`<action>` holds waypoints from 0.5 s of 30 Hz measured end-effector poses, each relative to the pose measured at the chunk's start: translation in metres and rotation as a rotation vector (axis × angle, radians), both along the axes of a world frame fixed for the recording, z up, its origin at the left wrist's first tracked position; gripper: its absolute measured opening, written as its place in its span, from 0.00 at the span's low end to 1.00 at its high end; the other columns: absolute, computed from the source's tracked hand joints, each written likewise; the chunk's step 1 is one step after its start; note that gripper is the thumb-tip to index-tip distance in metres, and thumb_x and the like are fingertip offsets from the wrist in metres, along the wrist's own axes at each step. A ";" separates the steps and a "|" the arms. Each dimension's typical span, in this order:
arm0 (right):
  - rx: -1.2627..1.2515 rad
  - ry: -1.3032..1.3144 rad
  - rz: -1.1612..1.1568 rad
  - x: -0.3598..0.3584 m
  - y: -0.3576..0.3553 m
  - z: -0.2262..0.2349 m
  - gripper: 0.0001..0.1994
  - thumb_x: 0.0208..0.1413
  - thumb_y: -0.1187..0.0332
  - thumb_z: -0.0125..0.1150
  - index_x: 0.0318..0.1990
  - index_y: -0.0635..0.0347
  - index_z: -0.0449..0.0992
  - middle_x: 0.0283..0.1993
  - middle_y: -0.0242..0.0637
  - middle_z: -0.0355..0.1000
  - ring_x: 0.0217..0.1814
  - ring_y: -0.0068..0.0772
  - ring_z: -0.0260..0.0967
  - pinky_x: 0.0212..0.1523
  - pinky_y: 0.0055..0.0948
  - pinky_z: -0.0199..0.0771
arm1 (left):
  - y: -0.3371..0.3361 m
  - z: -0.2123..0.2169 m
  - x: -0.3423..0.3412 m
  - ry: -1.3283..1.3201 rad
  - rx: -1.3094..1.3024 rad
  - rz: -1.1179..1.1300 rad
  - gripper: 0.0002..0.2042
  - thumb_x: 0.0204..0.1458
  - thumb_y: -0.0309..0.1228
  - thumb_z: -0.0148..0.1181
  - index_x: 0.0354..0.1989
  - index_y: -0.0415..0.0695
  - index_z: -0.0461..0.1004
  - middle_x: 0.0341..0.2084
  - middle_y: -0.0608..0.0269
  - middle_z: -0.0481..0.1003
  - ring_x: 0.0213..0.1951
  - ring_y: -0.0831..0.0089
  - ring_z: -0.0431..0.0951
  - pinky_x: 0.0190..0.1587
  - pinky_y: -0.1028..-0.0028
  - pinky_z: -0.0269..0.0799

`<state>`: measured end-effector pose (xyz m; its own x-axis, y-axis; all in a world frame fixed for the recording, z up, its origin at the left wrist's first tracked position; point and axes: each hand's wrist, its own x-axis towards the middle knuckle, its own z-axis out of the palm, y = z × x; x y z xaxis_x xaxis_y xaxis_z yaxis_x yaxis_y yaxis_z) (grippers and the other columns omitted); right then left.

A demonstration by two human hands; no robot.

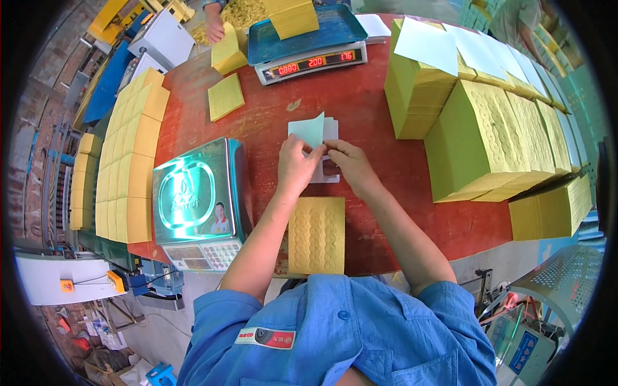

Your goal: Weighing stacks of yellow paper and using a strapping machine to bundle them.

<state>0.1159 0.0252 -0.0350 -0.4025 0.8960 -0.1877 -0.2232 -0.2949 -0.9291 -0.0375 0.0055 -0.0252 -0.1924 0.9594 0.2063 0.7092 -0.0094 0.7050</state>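
In front of me on the red table lies a small pile of white paper sheets (328, 175). Over it, my left hand (296, 166) pinches a pale sheet of paper (308, 130) that is lifted and bent. My right hand (351, 168) is closed at that sheet's right edge, its thumb and fingers pressed together. Its palm side is partly hidden. Closer to me, between my forearms, a yellow paper block (316, 235) lies flat, embossed with rows of round marks.
A scale with a shiny steel top (190, 193) stands left. Tall yellow paper stacks (460, 145) stand right, some under white sheets (426, 46); more stacks (136, 154) line the left. Beyond, a scale with a blue tray (347, 29) holds yellow paper. Another person's hand (214, 27) touches a yellow block (228, 51).
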 end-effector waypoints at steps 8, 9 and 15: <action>-0.040 0.010 0.028 0.000 -0.001 0.004 0.16 0.62 0.71 0.47 0.55 0.66 0.72 0.47 0.38 0.74 0.42 0.28 0.72 0.41 0.28 0.75 | 0.001 -0.018 -0.007 -0.026 0.166 0.061 0.18 0.50 0.40 0.65 0.24 0.34 0.72 0.34 0.47 0.71 0.44 0.47 0.71 0.47 0.56 0.66; -0.039 0.017 0.033 -0.001 -0.002 0.006 0.16 0.62 0.71 0.47 0.55 0.66 0.73 0.46 0.37 0.74 0.42 0.28 0.72 0.41 0.28 0.75 | 0.000 -0.022 -0.010 -0.024 0.166 0.065 0.18 0.50 0.40 0.65 0.24 0.34 0.72 0.34 0.47 0.71 0.44 0.47 0.71 0.47 0.56 0.66; -0.009 0.008 0.010 0.003 -0.001 -0.006 0.16 0.62 0.72 0.47 0.55 0.66 0.73 0.46 0.37 0.74 0.43 0.27 0.73 0.42 0.27 0.76 | 0.000 0.003 0.008 -0.043 0.001 0.039 0.20 0.50 0.42 0.64 0.24 0.35 0.71 0.34 0.49 0.70 0.42 0.48 0.71 0.47 0.56 0.66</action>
